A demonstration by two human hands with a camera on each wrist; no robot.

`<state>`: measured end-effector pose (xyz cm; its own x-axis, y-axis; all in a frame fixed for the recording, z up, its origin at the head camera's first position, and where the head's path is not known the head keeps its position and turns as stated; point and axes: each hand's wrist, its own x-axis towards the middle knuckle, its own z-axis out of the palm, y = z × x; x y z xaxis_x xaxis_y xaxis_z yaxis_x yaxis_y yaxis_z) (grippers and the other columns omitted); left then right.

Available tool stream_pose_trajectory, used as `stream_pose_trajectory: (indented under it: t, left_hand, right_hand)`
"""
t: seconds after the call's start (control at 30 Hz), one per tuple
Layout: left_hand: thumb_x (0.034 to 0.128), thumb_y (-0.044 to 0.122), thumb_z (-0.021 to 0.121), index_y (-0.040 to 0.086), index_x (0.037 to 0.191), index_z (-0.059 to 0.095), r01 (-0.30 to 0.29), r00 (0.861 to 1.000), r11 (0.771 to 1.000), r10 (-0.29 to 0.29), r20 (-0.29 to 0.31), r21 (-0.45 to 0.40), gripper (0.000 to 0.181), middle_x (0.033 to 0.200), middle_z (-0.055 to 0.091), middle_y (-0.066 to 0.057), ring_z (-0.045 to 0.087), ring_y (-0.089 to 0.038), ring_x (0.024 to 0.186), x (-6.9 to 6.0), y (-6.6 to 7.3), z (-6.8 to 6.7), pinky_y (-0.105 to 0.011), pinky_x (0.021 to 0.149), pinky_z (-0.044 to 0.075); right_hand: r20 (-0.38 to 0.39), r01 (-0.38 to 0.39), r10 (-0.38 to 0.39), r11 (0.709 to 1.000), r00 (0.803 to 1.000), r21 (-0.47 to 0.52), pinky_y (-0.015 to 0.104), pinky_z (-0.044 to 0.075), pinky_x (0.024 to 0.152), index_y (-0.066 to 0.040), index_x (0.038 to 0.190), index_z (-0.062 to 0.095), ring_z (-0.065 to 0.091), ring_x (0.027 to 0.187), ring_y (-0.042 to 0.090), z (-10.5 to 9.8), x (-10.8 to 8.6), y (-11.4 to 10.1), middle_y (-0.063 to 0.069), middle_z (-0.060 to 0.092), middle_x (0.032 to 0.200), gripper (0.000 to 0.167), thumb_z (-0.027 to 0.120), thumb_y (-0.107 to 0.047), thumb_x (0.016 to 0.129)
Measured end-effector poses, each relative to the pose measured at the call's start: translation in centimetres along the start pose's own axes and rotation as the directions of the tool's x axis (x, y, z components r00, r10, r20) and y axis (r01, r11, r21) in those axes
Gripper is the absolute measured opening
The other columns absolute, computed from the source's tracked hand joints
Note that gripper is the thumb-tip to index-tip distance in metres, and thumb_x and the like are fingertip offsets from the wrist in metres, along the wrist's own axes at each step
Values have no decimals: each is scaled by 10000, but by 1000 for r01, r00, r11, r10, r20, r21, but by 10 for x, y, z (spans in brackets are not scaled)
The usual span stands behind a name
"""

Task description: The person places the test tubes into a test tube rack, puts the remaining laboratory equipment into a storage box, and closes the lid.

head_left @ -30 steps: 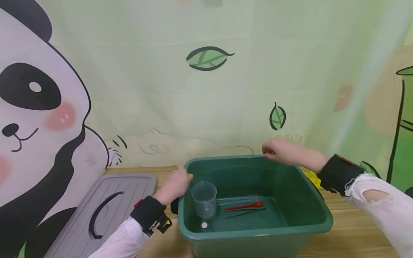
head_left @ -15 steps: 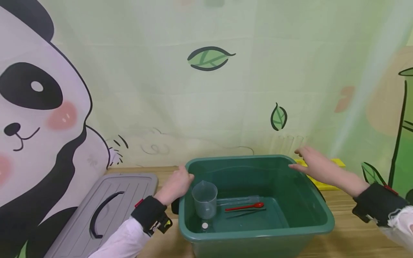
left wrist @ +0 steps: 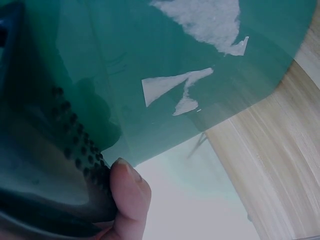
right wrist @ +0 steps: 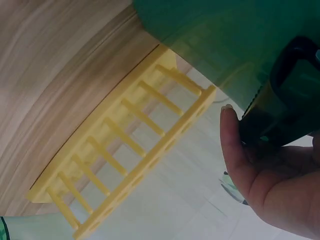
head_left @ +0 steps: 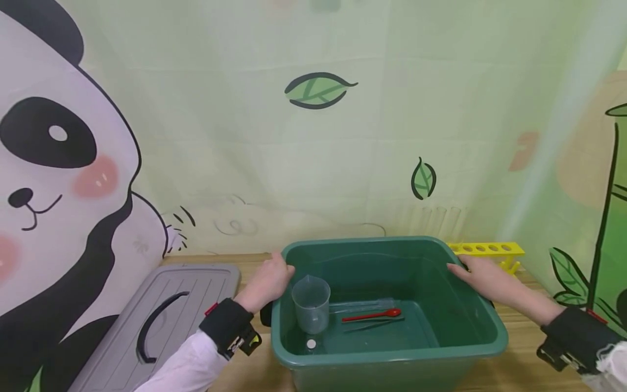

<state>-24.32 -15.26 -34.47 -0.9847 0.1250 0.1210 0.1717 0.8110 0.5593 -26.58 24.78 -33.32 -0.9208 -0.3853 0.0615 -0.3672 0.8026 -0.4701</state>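
A green plastic tub (head_left: 394, 355) stands on the wooden table. My left hand (head_left: 268, 279) grips its left side, with fingers around a dark handle (left wrist: 60, 172). On the right side, my right hand (head_left: 485, 276) has its thumb over the rim and fingers curled at the other dark handle (right wrist: 280, 107). Inside the tub are a clear measuring cup (head_left: 312, 309), a red spoon (head_left: 372, 314), a thin dark stick-like tool (head_left: 373, 325), a clear slender item (head_left: 361, 305) and a small white disc (head_left: 311, 344). Part of each hand is hidden behind the tub's rim or handle.
Behind the tub's right side stands a yellow test tube rack (head_left: 490, 249), with several faint clear tubes (head_left: 441, 222) rising at its left. To the left lies a grey lid (head_left: 196, 296) with a black handle. A printed curtain (head_left: 235, 136) hangs behind the table.
My right hand has moved from above the tub's back edge to its right side and taken hold there. The yellow rack is now more visible. My left hand keeps its grip.
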Motion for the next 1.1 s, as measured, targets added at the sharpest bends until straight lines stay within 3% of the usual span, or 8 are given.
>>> stream_pose_trajectory:
  t: [0.07,0.23,0.4,0.5,0.6,0.87,0.97,1.1]
  left_hand:
    - [908,92,401,-70,919,390,6,1000,1000,-6,1,4,163,602,345,-43,436,-186,483,-1,0,-1,-288,433,385]
    - [916,141,402,-39,886,407,17,1000,1000,-17,24,3,183,633,371,-59,455,-202,522,2,1,-2,-301,459,398]
    - [960,311,373,-62,953,448,42,996,999,-42,77,4,380,687,420,-86,496,-219,605,6,1,-6,-319,528,418]
    - [964,439,319,-51,917,500,59,994,998,-57,90,-24,524,662,467,-92,526,-234,574,6,-2,-17,-317,536,420]
    - [973,439,284,-17,874,520,80,993,995,-75,86,-57,523,636,496,-94,521,-233,522,6,-11,-37,-312,513,419]
    - [983,213,340,-17,809,479,166,986,986,-167,32,22,320,631,500,-101,507,-206,516,-3,-67,-93,-306,494,443]
    - [950,147,394,-41,810,495,208,978,976,-209,0,65,255,611,489,-85,488,-173,481,-12,-92,-103,-281,458,429]
    - [897,72,449,-48,768,501,241,970,962,-239,-31,125,183,522,434,-30,418,-120,393,-28,-125,-104,-229,385,352]
  right_hand:
    - [0,-8,8,1000,1000,15,323,425,565,14,903,528,489,619,156,1,0,0,12,489,683,229,463,-200,952]
    - [-5,-26,26,999,1000,19,338,432,581,55,937,515,491,654,172,3,-3,5,28,500,724,254,437,-186,957]
    - [-14,-35,35,999,999,19,342,438,576,74,949,510,490,652,183,4,-6,7,33,496,722,241,441,-157,949]
    - [-11,-33,33,999,999,21,343,437,569,72,941,511,489,650,183,3,-6,7,29,493,720,257,434,-173,952]
    - [-15,-36,36,999,999,16,335,432,559,57,917,512,484,633,178,3,-5,6,27,480,698,242,436,-170,949]
    - [-10,-23,23,1000,1000,0,330,423,548,39,881,510,472,617,173,2,-2,3,22,466,679,222,440,-162,944]
    - [-5,-18,18,1000,1000,3,336,437,558,53,898,515,486,623,174,2,-1,1,23,485,689,221,443,-152,942]
    - [1,-17,17,1000,1000,-9,349,448,571,79,935,521,495,640,178,3,2,0,24,507,713,257,438,-164,948]
